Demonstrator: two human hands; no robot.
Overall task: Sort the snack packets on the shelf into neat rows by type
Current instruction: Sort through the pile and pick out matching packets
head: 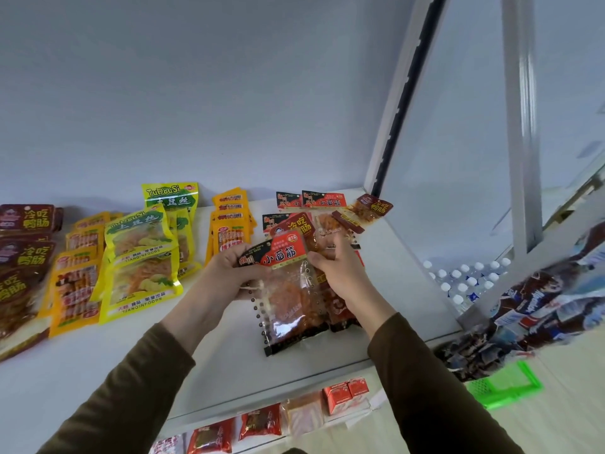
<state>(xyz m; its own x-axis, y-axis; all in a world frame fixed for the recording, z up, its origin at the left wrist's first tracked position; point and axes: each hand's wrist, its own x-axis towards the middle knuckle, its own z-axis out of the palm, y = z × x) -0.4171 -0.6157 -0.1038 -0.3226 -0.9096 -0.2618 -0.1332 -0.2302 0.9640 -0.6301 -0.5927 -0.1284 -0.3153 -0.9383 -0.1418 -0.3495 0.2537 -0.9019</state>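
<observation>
A red-and-black snack packet (288,283) with a clear window, held over the near right part of the white shelf (229,348), sits between both hands: the left hand (229,273) grips its upper left corner with curled fingers, while the right hand (337,267) pinches the upper right edge. Its lower end rests on or just above the shelf, overlapping a second similar packet (340,306) beneath; whether the two touch cannot be told. Behind lies a loose heap of mixed red packets (314,208), including a dark one (373,208) near the far right corner, not yet in rows. To the left stand orange packets (230,224), then yellow-green packets (144,257), more orange ones (77,283) and dark maroon packets (26,244) at the far left, already grouped. The risk appears to lie in the glossy film: a packet held only by its top could slip, or drag the one beneath toward the near edge and down to the lower shelf (278,421). A reach into the heap could also scatter it toward the open right side, where bottled water (465,280) stands below.
</observation>
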